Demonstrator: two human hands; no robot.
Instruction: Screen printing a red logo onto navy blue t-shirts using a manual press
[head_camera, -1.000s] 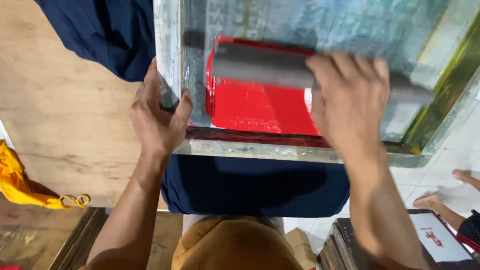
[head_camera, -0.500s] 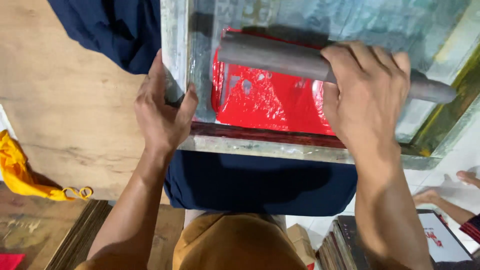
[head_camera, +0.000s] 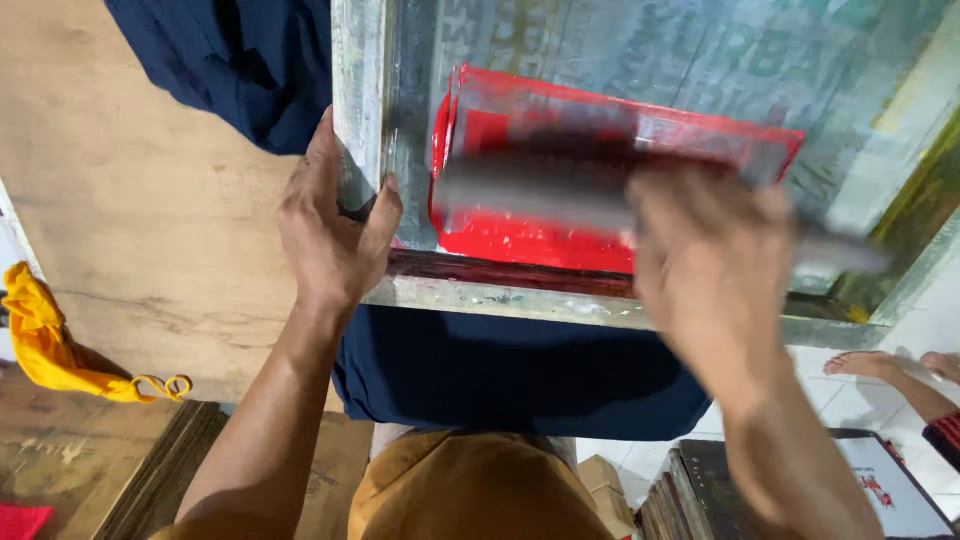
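A metal-framed printing screen (head_camera: 480, 296) lies on a dark blue garment (head_camera: 520, 375) on a wooden table (head_camera: 140, 200). Red ink (head_camera: 520, 240) covers part of the mesh. My left hand (head_camera: 335, 235) grips the near left corner of the frame. My right hand (head_camera: 715, 270), blurred by motion, holds a long grey squeegee (head_camera: 530, 195) across the red ink, close to the near edge of the screen.
A yellow cloth (head_camera: 50, 345) hangs at the table's left edge. More dark blue fabric (head_camera: 240, 60) lies at the far left of the screen. Someone's bare feet (head_camera: 890, 365) rest on the white tiled floor at right, near a dark flat board (head_camera: 880, 480).
My right hand has pulled the squeegee toward me over the red ink, leaving a wider smeared red area behind it. My left hand has stayed on the frame's corner.
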